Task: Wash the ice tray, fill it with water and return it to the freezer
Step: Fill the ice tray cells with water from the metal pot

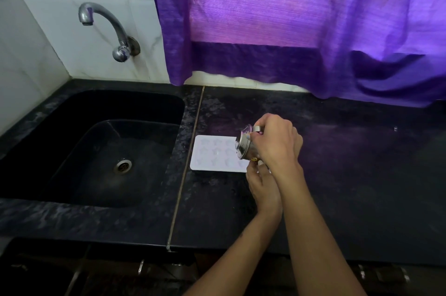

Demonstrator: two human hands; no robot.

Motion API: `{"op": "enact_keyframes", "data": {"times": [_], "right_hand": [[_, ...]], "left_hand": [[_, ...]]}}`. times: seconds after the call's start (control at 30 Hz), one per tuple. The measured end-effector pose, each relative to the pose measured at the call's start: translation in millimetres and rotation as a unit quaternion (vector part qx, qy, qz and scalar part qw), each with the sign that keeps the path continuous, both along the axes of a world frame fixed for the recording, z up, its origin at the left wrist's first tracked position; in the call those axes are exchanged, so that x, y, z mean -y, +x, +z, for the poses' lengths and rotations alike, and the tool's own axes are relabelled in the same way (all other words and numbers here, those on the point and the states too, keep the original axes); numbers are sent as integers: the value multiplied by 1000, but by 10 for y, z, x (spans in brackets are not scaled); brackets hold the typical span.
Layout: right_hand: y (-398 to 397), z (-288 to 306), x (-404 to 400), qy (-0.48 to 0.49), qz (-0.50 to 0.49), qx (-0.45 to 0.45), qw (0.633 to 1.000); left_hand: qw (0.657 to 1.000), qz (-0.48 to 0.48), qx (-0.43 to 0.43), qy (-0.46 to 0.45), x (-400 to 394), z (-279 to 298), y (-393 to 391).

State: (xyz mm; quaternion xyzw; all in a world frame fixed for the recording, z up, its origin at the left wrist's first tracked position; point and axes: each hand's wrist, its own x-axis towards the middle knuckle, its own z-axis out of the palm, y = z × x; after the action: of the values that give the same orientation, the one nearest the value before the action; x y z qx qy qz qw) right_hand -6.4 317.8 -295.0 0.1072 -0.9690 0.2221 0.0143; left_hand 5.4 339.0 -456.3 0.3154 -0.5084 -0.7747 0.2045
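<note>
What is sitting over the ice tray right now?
A tipped steel cup, gripped by the right hand, hangs over the ice tray's right end. Both hands cover that end; the left hand is at its near corner.

Dark stone counter (337,175), black sink (72,151), white tiled wall (60,37), backlit purple curtain (289,18)
</note>
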Motion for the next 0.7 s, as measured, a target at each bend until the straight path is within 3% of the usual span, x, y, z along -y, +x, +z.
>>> {"op": "enact_keyframes", "data": {"times": [0.7], "right_hand": [[-1,-53,96,3,1,3,1000]], "left_hand": [[1000,-9,-9,20,84,13,62]]}}
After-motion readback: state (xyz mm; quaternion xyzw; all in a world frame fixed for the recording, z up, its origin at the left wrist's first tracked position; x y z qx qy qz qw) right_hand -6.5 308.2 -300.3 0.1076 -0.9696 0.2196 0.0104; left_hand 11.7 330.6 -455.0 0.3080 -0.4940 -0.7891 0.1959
